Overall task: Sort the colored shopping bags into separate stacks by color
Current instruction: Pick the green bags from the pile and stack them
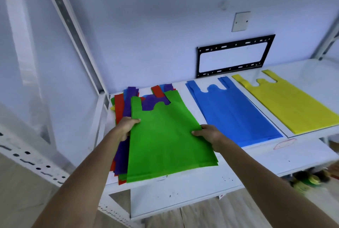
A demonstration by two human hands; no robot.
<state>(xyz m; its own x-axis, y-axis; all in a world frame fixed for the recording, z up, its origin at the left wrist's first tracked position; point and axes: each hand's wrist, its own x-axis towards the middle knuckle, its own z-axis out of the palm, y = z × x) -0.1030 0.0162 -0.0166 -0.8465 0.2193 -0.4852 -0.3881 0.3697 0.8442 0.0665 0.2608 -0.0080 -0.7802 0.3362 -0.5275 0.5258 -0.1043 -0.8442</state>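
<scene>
left hand [127, 126]: grips the left edge of the green bag, thumb on top, fingers curled under
right hand [208, 133]: pinches the right edge of the green bag, thumb on top
green bag [168, 145]: flat on top of the mixed pile, handles toward the wall
mixed pile [122, 110]: purple, red, blue, green and a yellow corner showing under and left of the green bag, at the left of the counter
counter [238, 169]: white, against the wall
blue stack [236, 112]: middle of the counter, just right of the green bag
yellow stack [291, 103]: far right, beside the blue stack
black bracket [234, 56]: on the wall behind the blue stack
</scene>
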